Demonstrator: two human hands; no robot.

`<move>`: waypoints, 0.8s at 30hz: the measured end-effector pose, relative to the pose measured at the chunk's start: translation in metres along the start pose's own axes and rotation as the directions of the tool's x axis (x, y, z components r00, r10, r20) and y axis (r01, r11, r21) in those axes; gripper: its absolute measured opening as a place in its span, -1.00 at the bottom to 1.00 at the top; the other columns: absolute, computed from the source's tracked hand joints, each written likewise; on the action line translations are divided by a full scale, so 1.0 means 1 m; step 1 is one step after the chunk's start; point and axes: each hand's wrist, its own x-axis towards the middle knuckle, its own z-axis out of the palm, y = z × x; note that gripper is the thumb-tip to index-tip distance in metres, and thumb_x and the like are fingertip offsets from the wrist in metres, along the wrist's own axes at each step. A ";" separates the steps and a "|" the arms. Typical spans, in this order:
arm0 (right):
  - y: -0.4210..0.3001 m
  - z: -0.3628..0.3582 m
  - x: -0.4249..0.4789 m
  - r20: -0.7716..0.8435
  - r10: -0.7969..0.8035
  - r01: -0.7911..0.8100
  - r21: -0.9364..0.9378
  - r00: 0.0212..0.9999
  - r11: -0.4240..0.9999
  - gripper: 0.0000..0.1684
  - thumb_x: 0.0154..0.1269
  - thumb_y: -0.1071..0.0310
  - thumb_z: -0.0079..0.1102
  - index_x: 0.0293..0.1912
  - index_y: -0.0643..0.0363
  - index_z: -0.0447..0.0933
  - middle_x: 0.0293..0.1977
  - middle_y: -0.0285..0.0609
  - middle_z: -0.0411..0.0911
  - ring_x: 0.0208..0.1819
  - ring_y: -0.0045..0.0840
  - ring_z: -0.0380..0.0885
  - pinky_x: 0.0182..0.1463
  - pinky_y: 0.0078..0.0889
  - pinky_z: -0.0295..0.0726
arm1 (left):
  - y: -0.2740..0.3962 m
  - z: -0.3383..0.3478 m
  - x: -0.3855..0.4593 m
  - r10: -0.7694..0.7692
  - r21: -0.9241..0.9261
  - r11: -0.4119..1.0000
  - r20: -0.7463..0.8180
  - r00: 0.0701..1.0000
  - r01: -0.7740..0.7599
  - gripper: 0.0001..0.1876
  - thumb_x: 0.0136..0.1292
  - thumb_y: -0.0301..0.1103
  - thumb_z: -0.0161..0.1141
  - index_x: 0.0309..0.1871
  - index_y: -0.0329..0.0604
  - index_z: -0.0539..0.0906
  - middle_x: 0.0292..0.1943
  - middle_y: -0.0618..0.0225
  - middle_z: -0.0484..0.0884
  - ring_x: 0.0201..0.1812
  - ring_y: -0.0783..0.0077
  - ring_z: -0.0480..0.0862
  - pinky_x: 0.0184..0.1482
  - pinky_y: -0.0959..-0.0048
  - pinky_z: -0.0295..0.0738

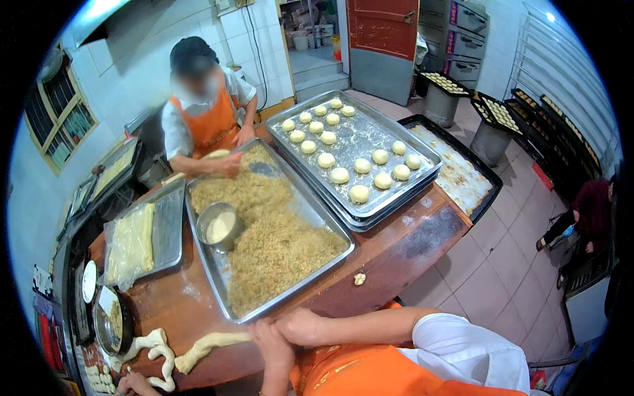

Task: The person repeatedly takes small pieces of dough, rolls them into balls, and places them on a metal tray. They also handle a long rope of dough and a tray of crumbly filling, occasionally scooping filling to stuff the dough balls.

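Observation:
My left hand (270, 342) is closed around the right end of a thick dough rope (213, 345) lying on the wooden worktable. Pressed close beside it, my right hand (298, 326) has its fingers curled; whether it also holds dough is hidden. Just beyond both hands lies a large metal tray (292, 303) of crumbly brown filling (285, 250). A metal bowl (235, 232) with pale powder rests in that tray. A thinner, winding dough strip (168, 364) lies at the lower left.
A co-worker (208, 114) in an orange apron reaches into the filling tray. Stacked trays (354, 210) carry round dough pieces. Another tray (176, 232) holds plastic-covered dough. Another person's hand (134, 383) is at the lower left. A seated person (589, 218) is far right.

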 end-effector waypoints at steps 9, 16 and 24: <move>0.010 -0.021 -0.004 0.258 -0.243 0.010 0.666 0.935 0.746 -0.75 0.36 0.30 -0.01 -0.14 0.26 0.54 -0.20 0.04 0.62 -0.16 -0.12 0.60 -0.07 -0.12 0.55 | -0.006 0.004 -0.009 0.090 0.205 0.973 0.105 0.990 -0.110 -0.67 0.15 -0.36 0.14 -0.04 -0.31 0.48 0.02 -0.03 0.45 0.20 -0.17 0.34 0.33 -0.25 0.01; 0.039 -0.044 0.005 0.263 -0.282 0.202 0.294 0.923 0.934 -0.70 0.37 0.37 0.02 0.04 0.29 0.48 -0.16 0.11 0.55 -0.14 -0.19 0.52 -0.03 -0.15 0.48 | 0.002 -0.004 -0.016 -0.106 0.016 0.994 0.132 0.986 0.104 -0.33 0.08 -0.46 0.18 0.33 -0.37 0.35 0.24 -0.13 0.41 0.36 -0.17 0.28 0.46 -0.10 -0.04; 0.008 -0.092 -0.026 0.219 0.173 -0.237 0.308 0.960 0.922 -0.77 0.32 0.23 0.19 -0.15 0.18 0.57 -0.33 -0.06 0.61 -0.29 -0.20 0.61 -0.21 -0.20 0.55 | 0.064 -0.013 0.007 -0.374 -0.545 0.654 0.370 0.850 0.525 -0.70 0.37 -0.49 0.16 0.11 -0.41 0.54 -0.01 0.14 0.67 -0.02 0.42 0.65 0.04 0.44 0.52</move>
